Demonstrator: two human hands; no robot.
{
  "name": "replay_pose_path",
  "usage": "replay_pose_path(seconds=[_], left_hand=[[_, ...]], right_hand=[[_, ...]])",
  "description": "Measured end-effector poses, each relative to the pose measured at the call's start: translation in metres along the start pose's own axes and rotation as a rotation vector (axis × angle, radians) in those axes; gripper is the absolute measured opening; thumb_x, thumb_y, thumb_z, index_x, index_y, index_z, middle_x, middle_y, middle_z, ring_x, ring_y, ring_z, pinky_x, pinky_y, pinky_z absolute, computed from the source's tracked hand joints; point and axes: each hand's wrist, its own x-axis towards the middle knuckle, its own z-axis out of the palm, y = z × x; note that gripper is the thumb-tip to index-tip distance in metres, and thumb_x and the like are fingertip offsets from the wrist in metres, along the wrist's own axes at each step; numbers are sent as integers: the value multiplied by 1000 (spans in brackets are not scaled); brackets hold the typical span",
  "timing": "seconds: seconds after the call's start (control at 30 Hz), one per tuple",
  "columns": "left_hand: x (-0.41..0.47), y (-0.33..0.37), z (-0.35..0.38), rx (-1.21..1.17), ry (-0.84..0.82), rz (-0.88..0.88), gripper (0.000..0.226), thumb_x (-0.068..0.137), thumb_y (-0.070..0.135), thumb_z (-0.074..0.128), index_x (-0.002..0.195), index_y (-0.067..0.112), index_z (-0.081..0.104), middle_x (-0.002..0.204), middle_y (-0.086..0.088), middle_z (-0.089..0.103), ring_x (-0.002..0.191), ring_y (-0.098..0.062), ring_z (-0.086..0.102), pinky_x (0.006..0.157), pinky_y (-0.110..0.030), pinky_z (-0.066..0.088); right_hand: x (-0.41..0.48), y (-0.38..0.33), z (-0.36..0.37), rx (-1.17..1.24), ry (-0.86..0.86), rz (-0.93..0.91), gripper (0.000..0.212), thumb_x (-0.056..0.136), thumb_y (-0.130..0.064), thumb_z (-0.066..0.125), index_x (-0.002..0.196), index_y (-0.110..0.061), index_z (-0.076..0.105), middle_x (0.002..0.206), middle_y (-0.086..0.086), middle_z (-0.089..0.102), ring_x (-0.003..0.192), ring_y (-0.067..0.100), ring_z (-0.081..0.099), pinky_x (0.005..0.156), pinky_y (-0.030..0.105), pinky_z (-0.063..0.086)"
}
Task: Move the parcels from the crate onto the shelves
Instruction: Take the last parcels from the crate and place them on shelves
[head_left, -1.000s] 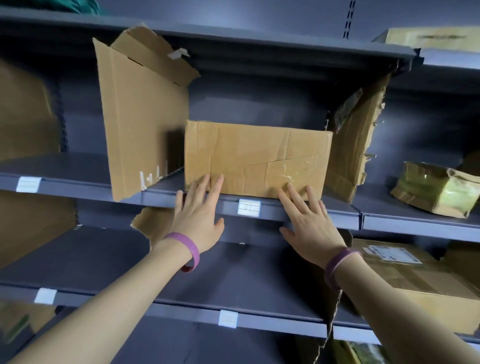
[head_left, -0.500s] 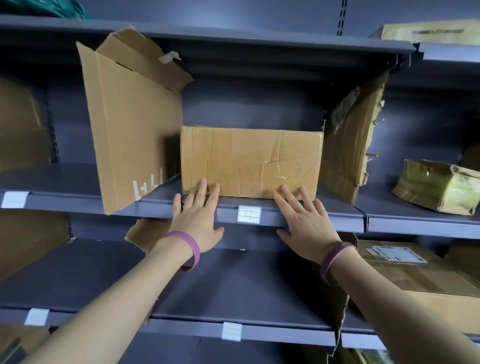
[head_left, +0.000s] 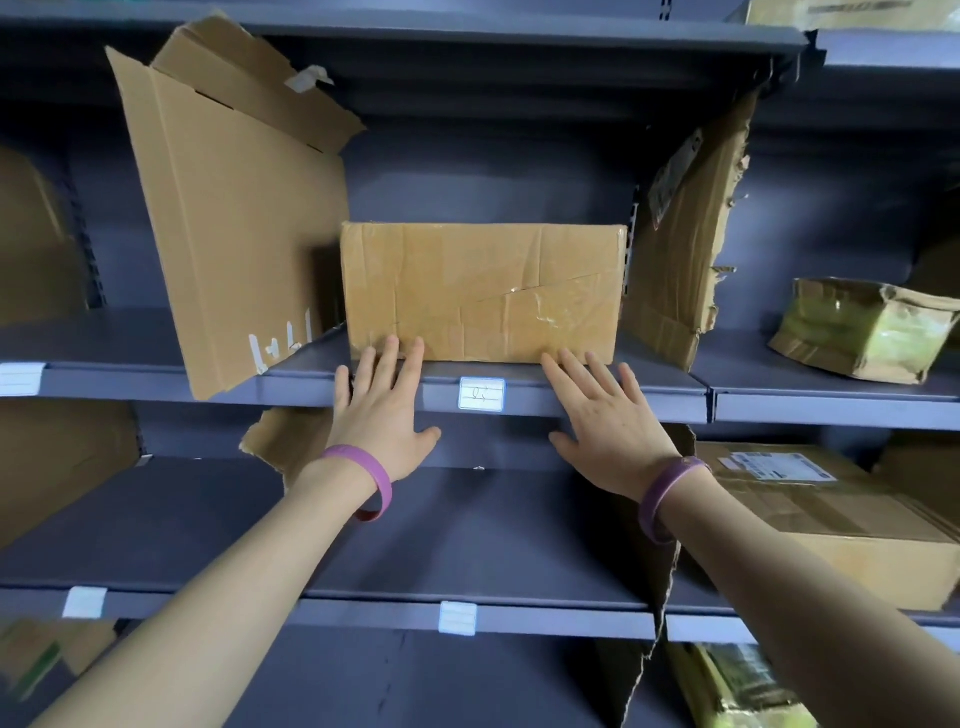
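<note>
My left grip (head_left: 382, 410), right grip (head_left: 610, 421) released, flat, touching taped cardboard parcel (head_left: 483, 291) low front; stiff, creased, likely light; take by ends.

Parcel storeroom or sorting depot. Tiers of grey-blue metal shelves (head_left: 571, 402) on a slotted upright (head_left: 631, 244), with small paper label tags (head_left: 481, 394) clipped to the front edges. Torn cardboard sheets (head_left: 234, 218) stand as bay dividers. A taped brown parcel (head_left: 483, 291) is on the middle shelf and a yellow-taped parcel (head_left: 857, 332) sits in the next bay. The lower box (head_left: 857, 551) bears a printed shipping label (head_left: 776, 466). Dim indoor light.
</note>
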Motion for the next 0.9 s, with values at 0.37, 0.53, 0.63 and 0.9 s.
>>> replay_pose_path(seconds=[0.37,0.53,0.63,0.9], left_hand=[[15,2,-16,35,-154,-90,102,80,51,61,149,28,-10,160,0,-3,147,-21,4,117,-48,0],[18,-2,-10,61,-116,-66,102,79,52,61,150,27,-8,160,-2,1,146,-22,9,116,-49,-1],[17,-3,-10,37,-86,-47,101,80,51,61,150,26,-7,160,-2,2,146,-22,7,116,-49,-2],[-37,44,-6,-344,87,144,91,83,40,60,151,28,1,160,4,2,147,-17,-2,116,-43,-3]], right_hand=[[13,8,-7,-41,-54,-6,86,87,-42,56,153,-19,4,156,8,10,144,30,13,116,52,18],[14,8,-5,-27,-41,10,86,88,-39,57,153,-20,4,157,4,11,145,25,13,117,52,18],[15,6,-4,-43,-22,20,84,89,-38,57,153,-21,6,157,3,12,145,23,13,117,52,19],[-42,-8,-2,137,113,57,81,89,-26,59,154,-20,12,162,4,11,150,28,5,118,52,9]])
